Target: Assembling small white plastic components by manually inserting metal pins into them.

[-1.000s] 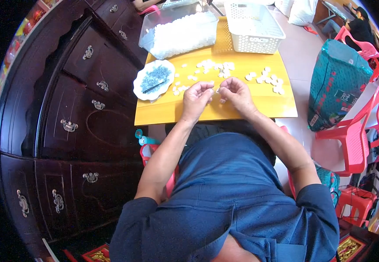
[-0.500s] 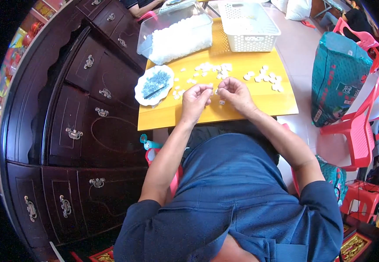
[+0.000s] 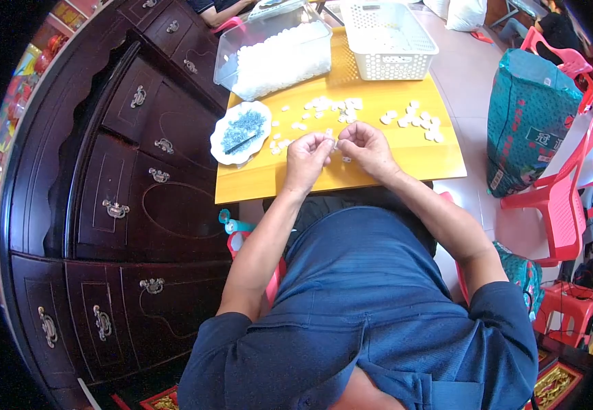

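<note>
Over the near part of the yellow table (image 3: 406, 154), my two hands face each other with their fingertips nearly touching. My left hand (image 3: 306, 158) pinches a small white piece (image 3: 330, 134) between thumb and forefinger. The fingers of my right hand (image 3: 368, 149) are also pinched together, and what they hold, if anything, is too small to make out. Just below them lies another small white piece (image 3: 346, 159). Loose white pieces (image 3: 320, 104) are scattered beyond my hands, with a second group (image 3: 416, 119) to the right. A scalloped white dish (image 3: 264, 113) at the left holds many tiny dark blue-grey parts (image 3: 242, 130).
A clear bin (image 3: 227, 65) full of white pieces and a white perforated basket (image 3: 395, 60) stand at the table's far side. A dark wooden cabinet (image 3: 132, 225) lines the left. Right of the table are a green bag (image 3: 525, 116) and red plastic chairs (image 3: 556, 212).
My right hand has shifted slightly left, bringing its fingertips closer to those of my left hand. Nothing else has visibly moved on the table.
</note>
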